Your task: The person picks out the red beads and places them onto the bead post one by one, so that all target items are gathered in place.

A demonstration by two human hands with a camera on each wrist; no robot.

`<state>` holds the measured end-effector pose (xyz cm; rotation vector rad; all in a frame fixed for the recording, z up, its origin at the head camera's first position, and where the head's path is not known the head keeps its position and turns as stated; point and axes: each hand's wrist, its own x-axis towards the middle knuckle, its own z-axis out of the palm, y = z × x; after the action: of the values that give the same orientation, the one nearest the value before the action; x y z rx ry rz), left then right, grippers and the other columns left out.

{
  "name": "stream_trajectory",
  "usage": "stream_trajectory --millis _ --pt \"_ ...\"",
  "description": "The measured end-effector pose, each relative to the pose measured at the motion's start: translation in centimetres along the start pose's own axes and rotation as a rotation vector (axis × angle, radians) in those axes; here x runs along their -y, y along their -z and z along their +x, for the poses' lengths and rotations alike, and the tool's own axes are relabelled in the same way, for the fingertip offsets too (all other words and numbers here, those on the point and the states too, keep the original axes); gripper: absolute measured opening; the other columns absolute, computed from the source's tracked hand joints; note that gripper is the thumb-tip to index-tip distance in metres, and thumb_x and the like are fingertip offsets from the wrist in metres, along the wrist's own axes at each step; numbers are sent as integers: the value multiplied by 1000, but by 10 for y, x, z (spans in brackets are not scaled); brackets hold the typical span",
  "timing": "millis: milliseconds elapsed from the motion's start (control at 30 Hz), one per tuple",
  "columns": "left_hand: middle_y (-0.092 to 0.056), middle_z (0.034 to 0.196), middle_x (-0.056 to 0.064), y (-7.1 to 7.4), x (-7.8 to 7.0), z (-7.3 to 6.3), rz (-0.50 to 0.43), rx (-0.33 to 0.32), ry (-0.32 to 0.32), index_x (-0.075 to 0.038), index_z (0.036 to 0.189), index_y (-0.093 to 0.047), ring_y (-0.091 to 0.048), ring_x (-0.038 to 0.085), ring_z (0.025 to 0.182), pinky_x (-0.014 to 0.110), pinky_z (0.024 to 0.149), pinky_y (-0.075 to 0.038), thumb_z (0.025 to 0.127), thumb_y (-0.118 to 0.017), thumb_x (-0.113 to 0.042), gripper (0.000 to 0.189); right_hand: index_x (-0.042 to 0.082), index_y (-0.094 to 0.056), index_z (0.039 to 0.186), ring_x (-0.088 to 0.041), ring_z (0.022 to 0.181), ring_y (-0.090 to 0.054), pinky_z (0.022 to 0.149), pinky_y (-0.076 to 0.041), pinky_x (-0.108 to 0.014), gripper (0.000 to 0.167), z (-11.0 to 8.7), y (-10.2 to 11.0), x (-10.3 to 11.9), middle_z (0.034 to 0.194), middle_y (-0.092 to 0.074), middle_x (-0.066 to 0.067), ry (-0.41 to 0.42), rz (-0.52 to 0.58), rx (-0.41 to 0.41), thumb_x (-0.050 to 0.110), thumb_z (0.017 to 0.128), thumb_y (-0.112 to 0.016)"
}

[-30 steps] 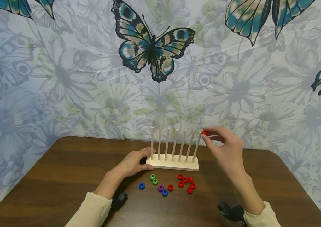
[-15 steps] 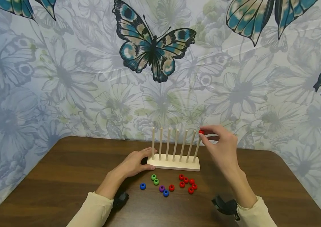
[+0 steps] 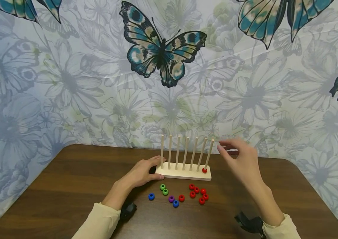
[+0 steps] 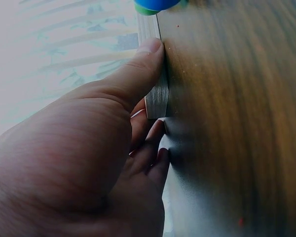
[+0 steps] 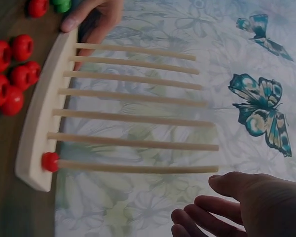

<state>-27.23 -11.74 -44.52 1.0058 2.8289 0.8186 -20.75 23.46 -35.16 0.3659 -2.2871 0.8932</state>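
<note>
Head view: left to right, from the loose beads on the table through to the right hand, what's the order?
Blue bead → two green beads → purple bead → second blue bead → lone red bead → cluster of six red beads → right hand.

My brown wood-grain table (image 3: 67, 186), with the peg stand (image 3: 184, 175) standing on it.
As I see it, 2 green beads (image 3: 165, 192) lie just in front of the stand's left end, 1 blue bead (image 3: 151, 196) sits past that end, 1 purple bead (image 3: 171, 199) and another blue bead (image 3: 175, 203) lie in front, left of its middle, 1 red bead (image 3: 181, 198) near its middle, and 6 clustered red beads (image 3: 192, 195) before its right half.
</note>
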Motion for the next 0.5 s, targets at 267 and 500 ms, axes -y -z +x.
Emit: stream_trajectory --millis 267,500 --pt "-51 159 19 -2 -1 1 -7 3 2 -11 152 -58 -58 43 137 60 111 -48 96 -78 -37 64 11 -81 108 -23 80 -78 76 -57 -13 17 -21 18 -25 97 -81 -3 28 -74 -29 6 92 -81" --pt "-50 160 18 -1 0 -1 -11 6 14 -12 151 -58 -57 45 137 61 111 -47 96 -78 -37 64 8 -80 106 -18 80 -77 78 -50 -4 20 -39 27 -44 93 -80 -1 75 -123 25 1 87 -84"
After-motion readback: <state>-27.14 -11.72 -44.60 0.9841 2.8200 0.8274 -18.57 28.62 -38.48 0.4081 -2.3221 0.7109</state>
